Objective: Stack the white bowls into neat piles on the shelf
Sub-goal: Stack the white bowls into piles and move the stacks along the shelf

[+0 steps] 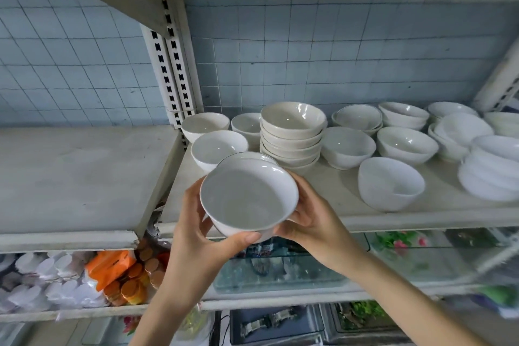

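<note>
Currently I see both forearms reaching up from the bottom of the view and meeting at the front edge of the shelf (339, 205). The left hand (193, 236) cups the bowl (248, 199) from its left side, fingers curled behind the wall and thumb pressed on the near rim. The right hand (309, 216) grips the opposite side, fingers wrapped under the wall. Both hands are closed around this one bowl, which sits upright between them, mouth up, over the shelf's front lip. A second bowl (247, 155) shows its rim right behind it; I cannot tell whether it is nested underneath or standing on the shelf. Beyond, toward the tiled wall, stands a stack (292, 135) of cream bowls, with loose bowls (348, 146) on either side of it and more piles (494, 168) at the far right.
</note>
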`<state>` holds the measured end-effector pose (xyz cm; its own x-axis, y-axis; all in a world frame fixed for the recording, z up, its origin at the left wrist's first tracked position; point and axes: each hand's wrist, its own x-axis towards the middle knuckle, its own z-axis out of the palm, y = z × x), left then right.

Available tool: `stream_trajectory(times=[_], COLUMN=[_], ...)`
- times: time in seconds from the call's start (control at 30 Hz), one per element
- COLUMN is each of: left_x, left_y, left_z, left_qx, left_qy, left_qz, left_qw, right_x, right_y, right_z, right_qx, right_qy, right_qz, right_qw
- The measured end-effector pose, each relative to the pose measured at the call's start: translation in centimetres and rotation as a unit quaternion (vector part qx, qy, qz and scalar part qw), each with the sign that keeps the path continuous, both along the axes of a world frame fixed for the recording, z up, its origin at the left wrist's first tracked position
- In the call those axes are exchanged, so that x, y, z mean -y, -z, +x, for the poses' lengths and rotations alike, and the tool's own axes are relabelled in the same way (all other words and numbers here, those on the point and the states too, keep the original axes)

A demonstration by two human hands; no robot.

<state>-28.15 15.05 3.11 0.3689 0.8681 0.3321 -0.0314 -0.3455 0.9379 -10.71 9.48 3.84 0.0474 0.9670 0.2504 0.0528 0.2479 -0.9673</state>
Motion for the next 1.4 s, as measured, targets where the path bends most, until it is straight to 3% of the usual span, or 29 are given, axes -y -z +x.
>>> stream_trajectory(times=[0.2,0.4,0.47,0.53,0.63,1.03,1.1,1.17,1.23,1.4], left_x=[0.9,1.7,1.8,1.7,1.7,1.4,1.3,1.0,0.7,0.3], left_y=[0.0,1.2,2.0,2.6,3.5,5.3,5.4,5.3,5.4,5.1], left_z=[3.8,9.6,11.5,13.1,15.0,19.2,19.7,20.1,20.4,20.7], left_qx=[0.017,0.045,0.056,0.049,0.033,-0.026,-0.037,-0.043,-0.051,-0.066], left_qy=[0.056,0.099,0.087,0.079,0.067,0.04,0.041,0.038,0.037,0.056], left_qz=[0.003,-0.025,-0.029,-0.031,-0.037,-0.044,-0.042,-0.038,-0.034,-0.038], left_qw=[0.998,0.994,0.994,0.995,0.997,0.998,0.998,0.998,0.997,0.996], right_x=[2.4,5.0,5.5,5.7,6.0,7.3,7.4,7.4,6.9,4.2], right_y=[0.0,-0.4,-0.2,0.6,2.0,2.6,1.9,0.9,-0.1,-0.7], right_z=[3.3,9.4,11.9,14.3,17.8,24.7,25.4,25.9,26.6,29.1], right_qx=[0.036,0.192,0.294,0.408,0.492,0.546,0.52,0.446,0.384,0.397], right_qy=[0.041,0.076,0.1,0.152,0.216,0.201,0.17,0.147,0.164,0.227], right_qz=[0.012,-0.027,-0.051,-0.089,-0.108,-0.088,-0.122,-0.145,-0.126,-0.083], right_qw=[0.998,0.978,0.949,0.896,0.837,0.808,0.828,0.871,0.9,0.885])
